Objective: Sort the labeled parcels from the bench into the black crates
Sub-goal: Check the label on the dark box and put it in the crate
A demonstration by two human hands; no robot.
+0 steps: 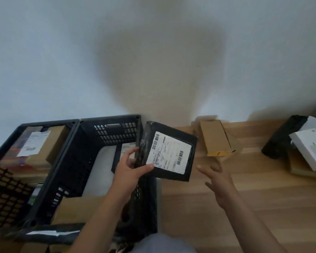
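Observation:
My left hand [130,171] grips the left edge of a flat black parcel [188,143] with a white barcode label, held tilted over the right rim of the nearer black crate [84,143]. That crate holds a black labeled parcel [123,152], a white one and a brown box. A second black crate [5,161] at the far left holds a brown labeled box [49,141]. My right hand [220,181] hovers open above the wooden bench [263,189], fingers spread, just right of the held parcel.
A brown cardboard box [215,138] lies on the bench by the white wall. At the right edge sit a black wrapped parcel [279,139] and stacked white boxes [310,150]. More cardboard lies under the crates at bottom left.

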